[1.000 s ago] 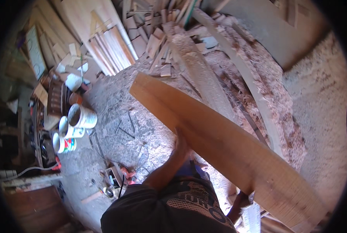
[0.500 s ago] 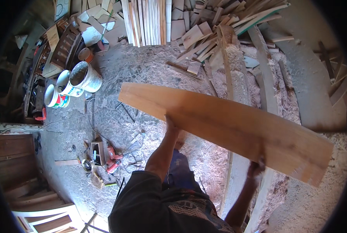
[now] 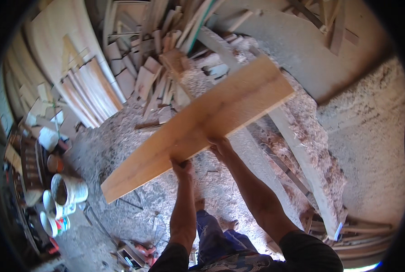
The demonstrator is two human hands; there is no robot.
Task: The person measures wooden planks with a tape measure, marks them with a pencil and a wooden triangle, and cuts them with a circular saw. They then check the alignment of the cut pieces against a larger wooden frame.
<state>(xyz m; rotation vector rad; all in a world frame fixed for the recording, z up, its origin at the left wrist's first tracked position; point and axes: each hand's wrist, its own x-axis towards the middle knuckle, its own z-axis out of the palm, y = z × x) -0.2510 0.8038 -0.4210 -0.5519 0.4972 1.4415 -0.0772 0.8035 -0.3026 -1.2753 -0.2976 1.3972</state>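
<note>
A long, wide wooden board (image 3: 198, 122) of orange-brown colour is held up in front of me, slanting from lower left to upper right. Its left end narrows, while the right end is broad and cut straight. My left hand (image 3: 182, 168) is closed on the board's near edge, left of its middle. A short way to the right along that edge, my right hand (image 3: 219, 147) grips it too. Part of the fingers of both hands goes out of sight at the board.
White buckets (image 3: 71, 189) stand at the left. Scrap wood (image 3: 150, 75) and leaning pale strips (image 3: 91, 93) fill the far side. Beams (image 3: 297, 156) lie among shavings (image 3: 313, 136) at the right. A small open box (image 3: 130, 255) and red tools (image 3: 147, 251) sit low on the floor.
The board has swung round, its right end rising away from me and its left end coming nearer. My right hand has moved left, closer to my left hand. The whole view has turned rightward.
</note>
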